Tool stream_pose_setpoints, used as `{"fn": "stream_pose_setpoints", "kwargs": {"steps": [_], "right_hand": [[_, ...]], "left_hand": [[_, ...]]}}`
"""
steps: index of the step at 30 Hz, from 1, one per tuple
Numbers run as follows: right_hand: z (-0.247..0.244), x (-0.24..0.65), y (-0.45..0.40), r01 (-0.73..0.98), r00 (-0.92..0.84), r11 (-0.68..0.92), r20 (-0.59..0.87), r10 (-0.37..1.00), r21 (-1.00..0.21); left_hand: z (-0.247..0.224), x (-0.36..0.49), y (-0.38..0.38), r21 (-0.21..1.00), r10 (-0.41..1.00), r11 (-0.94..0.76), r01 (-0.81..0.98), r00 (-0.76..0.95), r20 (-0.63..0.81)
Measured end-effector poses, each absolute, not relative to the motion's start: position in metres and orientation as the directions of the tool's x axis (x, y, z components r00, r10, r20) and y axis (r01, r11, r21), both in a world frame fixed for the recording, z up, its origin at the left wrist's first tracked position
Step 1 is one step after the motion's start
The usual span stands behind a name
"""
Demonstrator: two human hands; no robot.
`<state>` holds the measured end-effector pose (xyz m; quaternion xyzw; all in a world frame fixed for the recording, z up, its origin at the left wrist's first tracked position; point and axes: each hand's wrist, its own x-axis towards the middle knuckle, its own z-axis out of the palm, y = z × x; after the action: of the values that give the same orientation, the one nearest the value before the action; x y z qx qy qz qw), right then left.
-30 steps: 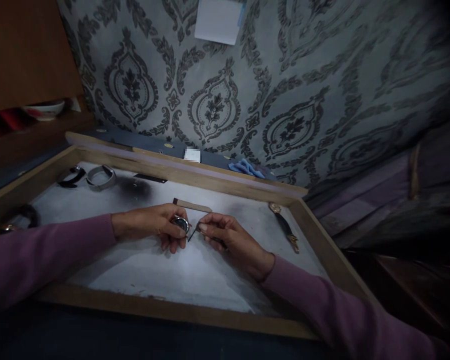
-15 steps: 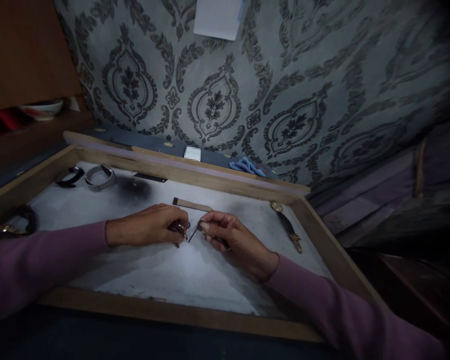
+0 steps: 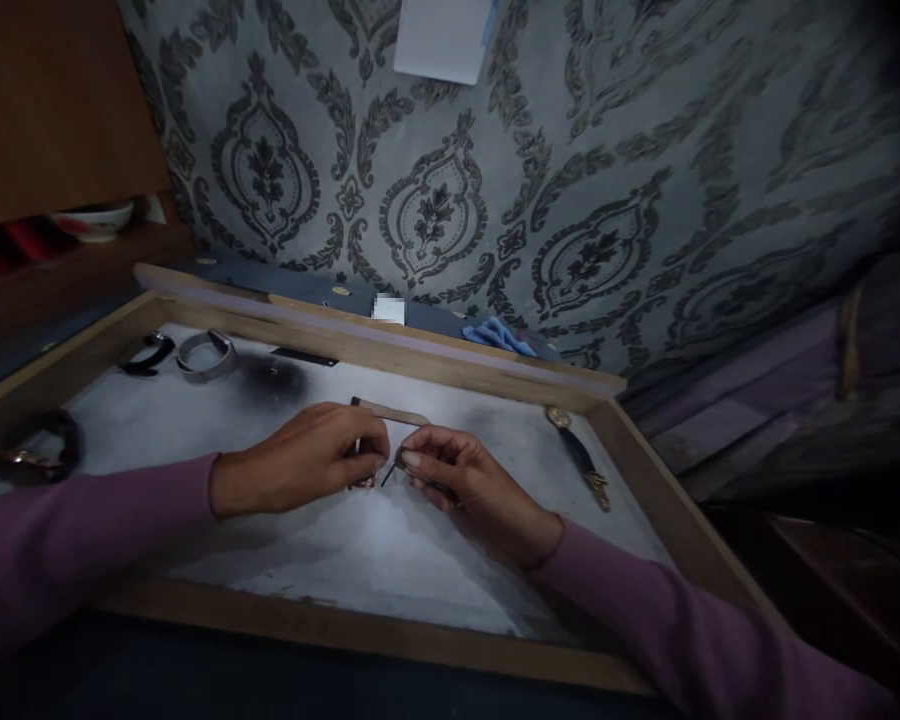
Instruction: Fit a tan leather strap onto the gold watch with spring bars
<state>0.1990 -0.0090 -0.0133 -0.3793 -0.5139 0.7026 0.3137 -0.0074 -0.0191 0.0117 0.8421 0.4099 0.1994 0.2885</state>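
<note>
In the head view my left hand (image 3: 315,455) has its thumb and fingertips pinched together over the middle of the tray; what lies between them is hidden. Just below those fingers a shiny rim, perhaps of a watch (image 3: 363,482), shows in part. My right hand (image 3: 465,480) is closed on a thin dark stick-like tool (image 3: 389,474), whose end points down and left, close to the left fingertips. Behind both hands a beige watch strap (image 3: 394,413) with a dark end lies flat on the white surface.
A shallow wooden-framed tray (image 3: 375,625) surrounds the work. At its left lie a black watch (image 3: 148,353), a grey watch (image 3: 206,357) and a dark watch (image 3: 39,450); at right, a black-and-gold watch (image 3: 579,455). Beyond the back edge sits a blue cloth (image 3: 499,336).
My left hand has shifted slightly right, its fingertips reaching closer to the right hand. The shiny rim that showed within its fingers now shows below them. My right hand keeps its hold.
</note>
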Motion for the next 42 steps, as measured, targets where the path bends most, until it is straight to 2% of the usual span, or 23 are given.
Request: {"fn": "stream_pose_setpoints", "kwargs": {"steps": [4, 7, 14, 19, 23, 26, 34, 42], "right_hand": [[-0.015, 0.200, -0.009, -0.035, -0.528, -0.262, -0.205, 0.824, -0.964], [-0.017, 0.201, -0.009, -0.033, -0.540, -0.239, -0.184, 0.821, -0.971], [-0.018, 0.199, -0.009, -0.057, -0.535, -0.306, -0.229, 0.813, -0.950], [-0.015, 0.199, -0.009, -0.102, -0.511, -0.381, -0.280, 0.813, -0.919], [-0.014, 0.199, -0.008, -0.105, -0.499, -0.387, -0.288, 0.817, -0.916], [-0.015, 0.199, -0.008, -0.104, -0.496, -0.340, -0.248, 0.832, -0.935], [-0.012, 0.198, -0.013, -0.006, -0.476, -0.087, -0.074, 0.876, -0.996], [-0.015, 0.197, -0.011, 0.017, -0.503, -0.050, -0.052, 0.863, -0.999]], "left_hand": [[0.002, -0.006, -0.015, 0.868, 0.809, -0.296, 0.398, 0.587, 0.007], [-0.001, -0.004, -0.013, 0.933, 0.805, -0.173, 0.315, 0.591, -0.050], [-0.005, -0.001, -0.010, 0.972, 0.814, 0.001, 0.237, 0.564, -0.138], [-0.007, 0.002, -0.010, 0.952, 0.804, 0.183, 0.244, 0.520, -0.288], [-0.005, 0.006, -0.013, 0.952, 0.804, 0.246, 0.183, 0.510, -0.306], [-0.005, 0.008, -0.015, 0.950, 0.810, 0.277, 0.143, 0.498, -0.311], [-0.013, 0.010, -0.016, 0.945, 0.819, 0.315, 0.091, 0.477, -0.319], [-0.015, 0.009, -0.015, 0.939, 0.823, 0.326, 0.109, 0.455, -0.339]]}}
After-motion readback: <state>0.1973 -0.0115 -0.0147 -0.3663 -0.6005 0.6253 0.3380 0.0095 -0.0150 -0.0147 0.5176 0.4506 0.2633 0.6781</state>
